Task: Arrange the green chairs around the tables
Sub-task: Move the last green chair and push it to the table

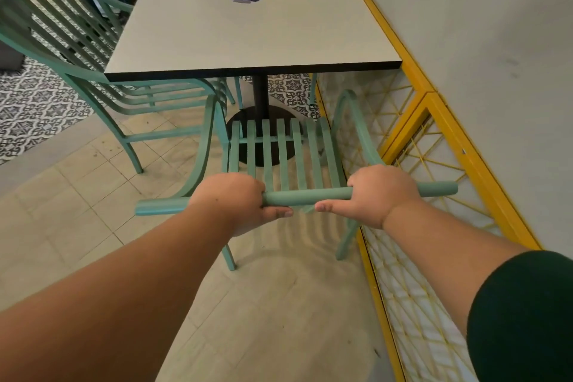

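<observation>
the light is soft and even, bright enough, like daylight mixed with lamps. a pale glare lies on the far part of the table top (pixel 248 25). under the near green chair (pixel 279 152) the slats throw faint striped shadows on the floor tiles (pixel 77 211). the second chair (pixel 55 28) at left is smeared by blur. straight lines bend near the edges.

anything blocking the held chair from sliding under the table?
Nothing visible. Both hands, left and right, grip the chair top rail. Ahead, the table edge is clear; only its pedestal base sits under it. The second chair stands off to the left.
</observation>
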### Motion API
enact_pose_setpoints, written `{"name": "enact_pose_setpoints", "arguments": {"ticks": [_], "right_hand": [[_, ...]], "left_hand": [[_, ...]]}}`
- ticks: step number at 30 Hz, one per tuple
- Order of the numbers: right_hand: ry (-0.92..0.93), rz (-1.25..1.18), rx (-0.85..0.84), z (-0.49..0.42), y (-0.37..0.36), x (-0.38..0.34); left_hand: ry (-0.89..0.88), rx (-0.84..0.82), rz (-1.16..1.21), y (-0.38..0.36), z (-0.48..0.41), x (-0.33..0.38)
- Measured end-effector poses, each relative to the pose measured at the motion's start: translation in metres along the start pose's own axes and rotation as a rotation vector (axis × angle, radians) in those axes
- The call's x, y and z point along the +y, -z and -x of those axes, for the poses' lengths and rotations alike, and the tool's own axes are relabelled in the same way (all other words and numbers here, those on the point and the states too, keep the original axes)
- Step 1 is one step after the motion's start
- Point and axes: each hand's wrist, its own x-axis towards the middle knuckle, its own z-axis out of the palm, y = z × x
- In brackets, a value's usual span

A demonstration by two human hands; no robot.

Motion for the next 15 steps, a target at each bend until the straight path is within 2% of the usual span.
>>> {"name": "enact_pose_setpoints", "arguments": {"ticks": [15], "right_hand": [[0.021, 0.066, 0.002, -0.043, 0.000, 0.022]], "left_hand": [[0.019, -0.003, 0.011, 0.004, -0.041, -0.001]]}}
